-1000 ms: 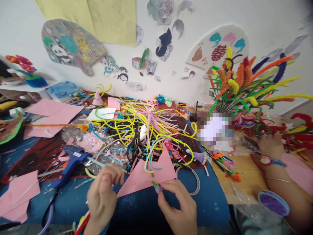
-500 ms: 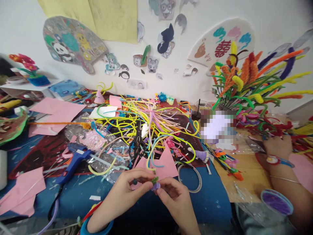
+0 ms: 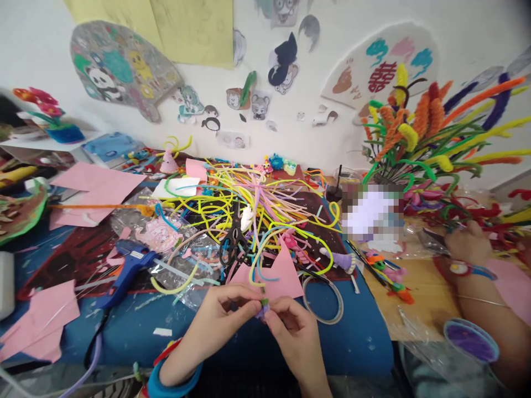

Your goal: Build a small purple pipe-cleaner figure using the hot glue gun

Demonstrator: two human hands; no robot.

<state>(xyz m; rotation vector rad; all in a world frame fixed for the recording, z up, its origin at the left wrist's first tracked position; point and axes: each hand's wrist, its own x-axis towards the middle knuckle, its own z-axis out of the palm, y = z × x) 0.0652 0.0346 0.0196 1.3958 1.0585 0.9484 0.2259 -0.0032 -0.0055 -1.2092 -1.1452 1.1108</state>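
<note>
My left hand [image 3: 218,323] and my right hand [image 3: 292,331] meet over the blue table near its front edge. Both pinch a small purple and green pipe-cleaner piece [image 3: 263,309] between their fingertips. Just behind them lies a pink paper triangle [image 3: 282,273]. Black scissors [image 3: 232,246] rest in the tangle of yellow, pink and blue pipe cleaners [image 3: 249,207] further back. A blue glue gun [image 3: 124,273] lies to the left of my left hand.
Pink paper sheets [image 3: 93,188] lie at left. A tape ring [image 3: 323,298] sits right of my hands. A bouquet of pipe-cleaner flowers [image 3: 423,138] stands at back right. Another person's hand [image 3: 467,243] rests at the right, near a purple-filled lid [image 3: 470,340].
My left hand has moved right from beside the glue gun to join my right hand on the small piece. The view shifted slightly; the other person's hand barely moved.
</note>
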